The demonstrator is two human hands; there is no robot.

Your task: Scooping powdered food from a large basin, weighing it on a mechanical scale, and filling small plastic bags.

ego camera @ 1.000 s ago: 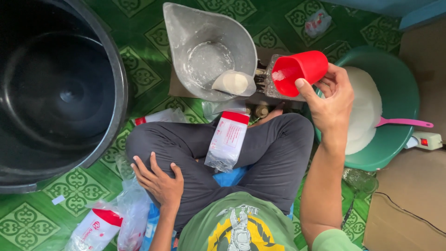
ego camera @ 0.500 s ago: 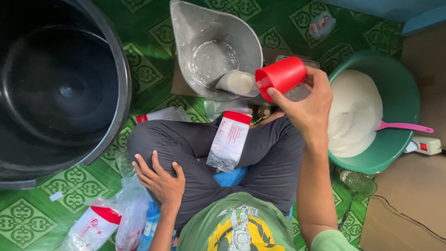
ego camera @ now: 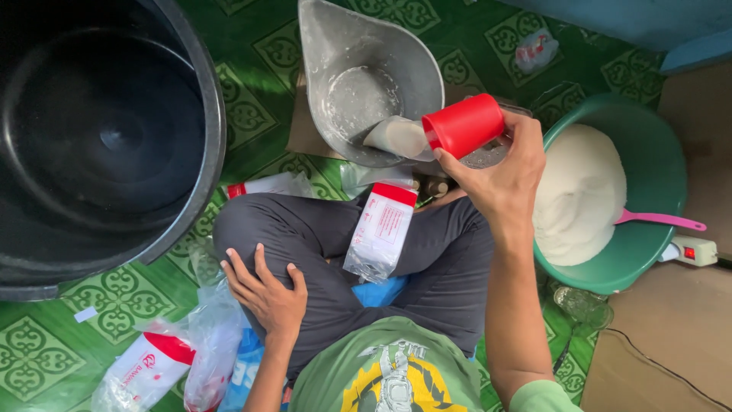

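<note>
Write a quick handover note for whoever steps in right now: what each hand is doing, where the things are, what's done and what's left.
Right hand: holds the red cup tipped on its side, white powder spilling into the grey metal scoop pan.
Left hand: empty, resting on the left knee.
Green basin at the right holds a white powder heap and a pink-handled scoop.
An unfilled red-and-white bag lies on the lap; more bags on the floor at the left.
Done: a small pile in the pan.
Left: cup not yet emptied; lap bag unfilled.

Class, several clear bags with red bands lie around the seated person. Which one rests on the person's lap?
The flat bag lying across the crossed legs, below the red cup; the others lie on the green floor.
</note>
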